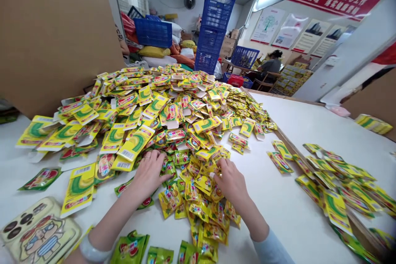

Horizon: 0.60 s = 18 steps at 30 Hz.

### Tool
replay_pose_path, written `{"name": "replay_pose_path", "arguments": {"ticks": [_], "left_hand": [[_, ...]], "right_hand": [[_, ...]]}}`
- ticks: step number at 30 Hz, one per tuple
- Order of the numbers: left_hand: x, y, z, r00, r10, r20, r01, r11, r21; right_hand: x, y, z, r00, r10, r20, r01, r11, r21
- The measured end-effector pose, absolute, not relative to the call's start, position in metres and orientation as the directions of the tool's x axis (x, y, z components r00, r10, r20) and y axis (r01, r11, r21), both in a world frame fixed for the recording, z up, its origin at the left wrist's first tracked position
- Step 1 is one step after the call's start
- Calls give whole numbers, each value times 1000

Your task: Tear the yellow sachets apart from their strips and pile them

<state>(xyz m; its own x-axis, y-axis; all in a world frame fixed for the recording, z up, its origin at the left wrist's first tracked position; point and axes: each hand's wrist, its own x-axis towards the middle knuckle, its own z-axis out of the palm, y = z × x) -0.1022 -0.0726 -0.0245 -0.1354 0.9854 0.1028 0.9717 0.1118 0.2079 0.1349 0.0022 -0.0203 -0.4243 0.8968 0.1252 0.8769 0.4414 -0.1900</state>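
Observation:
My left hand (pixel 150 173) rests at the front of a heap, over green packets with watermelon pictures (pixel 182 157). Its thumb stretches away from the bent fingers, whose tips are partly hidden among the packets. To the right, my right hand (pixel 230 179) touches the yellow packets with pineapple pictures (pixel 202 183), thumb and forefinger apart. Something small and white shows at its thumb tip. Neither hand visibly holds a packet. Behind both hands rises a large pile of flat yellow cartons (pixel 134 142) with green curved bands, some with open flaps. More green packets (pixel 130 249) lie near the front edge.
A phone in a cartoon case (pixel 40 231) lies at front left. Beyond a wooden strip (pixel 286 142), more cartons (pixel 335 210) are scattered on the right. A large cardboard sheet (pixel 55 37) stands at left. Blue crates (pixel 212 29) are stacked behind; a person (pixel 272 66) sits farther back.

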Motion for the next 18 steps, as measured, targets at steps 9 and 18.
{"name": "replay_pose_path", "arguments": {"ticks": [9,18], "left_hand": [[-105,-77,-27,-70,996,48,967,56,247],[-112,-72,-27,-236,966,104,934,196,297]], "right_hand": [[153,19,-19,-314,931,184,559,338,-757],[152,6,-2,-582,795,-170,119,-124,-985]]}}
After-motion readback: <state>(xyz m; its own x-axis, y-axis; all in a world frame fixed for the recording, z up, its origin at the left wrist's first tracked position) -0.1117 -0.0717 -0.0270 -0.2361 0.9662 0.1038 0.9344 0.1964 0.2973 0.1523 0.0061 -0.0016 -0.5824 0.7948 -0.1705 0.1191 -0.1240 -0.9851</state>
